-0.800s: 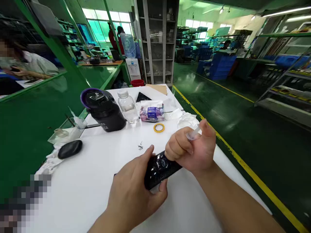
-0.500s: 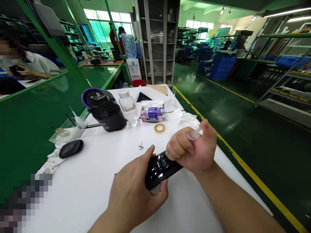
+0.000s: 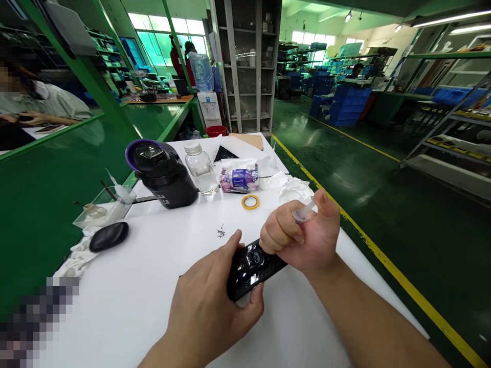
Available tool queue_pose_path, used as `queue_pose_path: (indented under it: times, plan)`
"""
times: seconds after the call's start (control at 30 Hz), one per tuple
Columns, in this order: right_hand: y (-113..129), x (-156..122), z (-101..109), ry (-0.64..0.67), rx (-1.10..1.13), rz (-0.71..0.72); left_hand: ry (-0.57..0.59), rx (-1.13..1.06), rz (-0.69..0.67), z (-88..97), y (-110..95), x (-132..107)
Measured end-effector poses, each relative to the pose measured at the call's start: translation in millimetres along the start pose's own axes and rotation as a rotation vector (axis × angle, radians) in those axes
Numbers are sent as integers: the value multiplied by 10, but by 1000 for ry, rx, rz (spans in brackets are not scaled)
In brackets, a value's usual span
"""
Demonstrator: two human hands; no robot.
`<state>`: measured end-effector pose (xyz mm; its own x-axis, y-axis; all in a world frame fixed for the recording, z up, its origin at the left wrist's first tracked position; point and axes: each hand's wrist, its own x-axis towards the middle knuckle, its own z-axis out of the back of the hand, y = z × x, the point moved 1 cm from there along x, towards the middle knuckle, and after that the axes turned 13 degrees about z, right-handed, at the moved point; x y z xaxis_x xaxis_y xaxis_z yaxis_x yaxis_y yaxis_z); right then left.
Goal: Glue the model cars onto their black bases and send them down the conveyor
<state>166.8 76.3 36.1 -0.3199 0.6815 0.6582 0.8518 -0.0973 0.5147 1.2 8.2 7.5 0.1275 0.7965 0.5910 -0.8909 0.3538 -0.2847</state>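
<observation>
A glossy black part (image 3: 251,266) with a round, raised feature on its face is held tilted above the white table (image 3: 126,301). My left hand (image 3: 215,296) is closed around its left end, thumb below and fingers along the top. In my right hand (image 3: 301,232) is a syringe (image 3: 305,210) with a clear plastic flange and plunger. The fingers wrap its barrel and the thumb rests at the plunger end. My right fist touches the upper right of the black part, so the syringe's tip is hidden.
Small black scraps (image 3: 221,231) lie beyond my left hand, near a yellow tape roll (image 3: 250,202). Further back stand a tissue pack (image 3: 240,178), a clear bottle (image 3: 201,171) and a black flask (image 3: 164,179). A black mouse-shaped object (image 3: 109,236) and a small tray (image 3: 90,217) sit left.
The view has shifted slightly, so everything sits a little further left. Both hands keep their hold, and the black part's tilt looks nearly the same.
</observation>
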Motion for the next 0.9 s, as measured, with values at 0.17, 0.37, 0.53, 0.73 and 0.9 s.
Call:
queue_pose_path:
  times: [0.17,0.37,0.53,0.73,0.9]
  plan:
    - [-7,10,0,-8,-4,-1,-11,-1,-9,2,1,-4]
    - [-10,-9,15,78,-55,6,-2,7,-3,-7,10,0]
    - [-34,-101,-96,219,-357,-188,99,93,57,-46,54,1]
    - [87,-27,134,-97,-571,-36,164,150,99,-60,145,33]
    - [156,88,690,-599,-885,23,166,122,218,13,264,119]
